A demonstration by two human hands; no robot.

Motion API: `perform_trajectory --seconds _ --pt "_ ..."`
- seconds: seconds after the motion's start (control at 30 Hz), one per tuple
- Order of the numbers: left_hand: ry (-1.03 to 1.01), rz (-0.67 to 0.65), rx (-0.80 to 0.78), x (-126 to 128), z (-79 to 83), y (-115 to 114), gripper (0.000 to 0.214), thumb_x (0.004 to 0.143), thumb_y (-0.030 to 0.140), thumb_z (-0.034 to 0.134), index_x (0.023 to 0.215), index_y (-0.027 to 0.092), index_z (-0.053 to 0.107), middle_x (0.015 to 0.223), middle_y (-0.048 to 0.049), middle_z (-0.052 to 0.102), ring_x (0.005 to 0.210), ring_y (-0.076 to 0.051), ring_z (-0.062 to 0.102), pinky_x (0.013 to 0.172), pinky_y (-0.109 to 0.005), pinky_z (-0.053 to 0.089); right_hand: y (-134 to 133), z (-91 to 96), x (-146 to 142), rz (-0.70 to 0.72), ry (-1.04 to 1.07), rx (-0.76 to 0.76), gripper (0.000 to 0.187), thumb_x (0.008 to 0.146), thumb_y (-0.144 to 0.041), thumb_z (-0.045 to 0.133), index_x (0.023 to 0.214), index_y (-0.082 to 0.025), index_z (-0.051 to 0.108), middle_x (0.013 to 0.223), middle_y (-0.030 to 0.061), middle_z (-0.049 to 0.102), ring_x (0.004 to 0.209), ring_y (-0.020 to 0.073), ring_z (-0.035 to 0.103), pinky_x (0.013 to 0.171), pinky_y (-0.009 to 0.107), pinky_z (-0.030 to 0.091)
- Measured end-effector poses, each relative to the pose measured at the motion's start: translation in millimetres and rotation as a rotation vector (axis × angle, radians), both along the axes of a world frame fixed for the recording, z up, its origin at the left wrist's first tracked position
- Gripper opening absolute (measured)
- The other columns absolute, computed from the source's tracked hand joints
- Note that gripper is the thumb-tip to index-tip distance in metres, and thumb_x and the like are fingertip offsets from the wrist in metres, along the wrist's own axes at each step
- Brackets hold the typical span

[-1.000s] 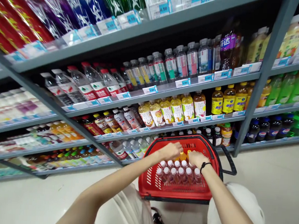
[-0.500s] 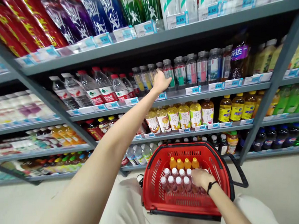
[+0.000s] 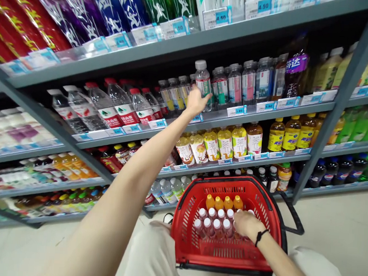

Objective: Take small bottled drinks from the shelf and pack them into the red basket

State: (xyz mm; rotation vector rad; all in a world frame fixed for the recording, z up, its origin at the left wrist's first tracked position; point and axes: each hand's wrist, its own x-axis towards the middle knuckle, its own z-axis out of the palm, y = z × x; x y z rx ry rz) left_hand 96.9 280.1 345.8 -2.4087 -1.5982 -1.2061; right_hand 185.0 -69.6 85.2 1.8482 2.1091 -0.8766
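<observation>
My left hand [image 3: 197,100] is stretched out to the middle shelf, its fingers closed around a clear drink bottle [image 3: 203,82] with a grey cap and a green-and-red label. That bottle stands slightly higher and further forward than the similar bottles [image 3: 220,88] beside it. Down inside the red shopping basket [image 3: 222,262], my right hand [image 3: 244,223] is curled over the right end of a group of pink bottles [image 3: 209,226] with white caps. Its fingertips are hidden, so what they grip does not show. Several orange-capped bottles [image 3: 219,202] stand behind the pink ones.
The shelf edge [image 3: 268,109] with price tags runs below the left hand. Red-capped water bottles [image 3: 110,107] stand to its left and yellow tea bottles [image 3: 225,141] underneath. The basket's black handle [image 3: 298,221] juts out right, and my knees flank the basket on the floor.
My left hand has pulled the grey-capped bottle up and forward from its row. My right hand stays over the pink bottles in the basket. The view has shifted slightly.
</observation>
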Motion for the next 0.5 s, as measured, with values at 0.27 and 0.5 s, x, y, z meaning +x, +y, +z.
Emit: perform_trajectory --seconds 0.27,0.5 --pt "-0.033 -0.384 0.369 -58 -9.0 -95 0.078 0.086 0.060 0.076 0.144 0.021 0.042 0.145 -0.0216 0.053 0.143 -0.039 0.051 0.119 -0.052 0.042 -7 27.9 6 -0.046 0.002 0.117 0.035 0.104 -0.015 0.043 0.116 -0.006 0.075 0.116 0.0258 0.075 0.116 0.0387 0.073 0.096 0.048 0.056" --pt "-0.169 -0.464 0.001 -97 -95.6 -235 0.056 0.079 0.051 0.081 0.116 0.016 0.058 0.106 -0.0113 0.074 0.092 -0.025 0.072 0.086 -0.038 0.060 -3 12.0 12 -0.384 0.625 0.307 0.038 0.101 -0.019 0.049 0.138 -0.013 0.055 0.111 0.0134 0.075 0.099 0.0246 0.075 0.089 0.038 0.057"
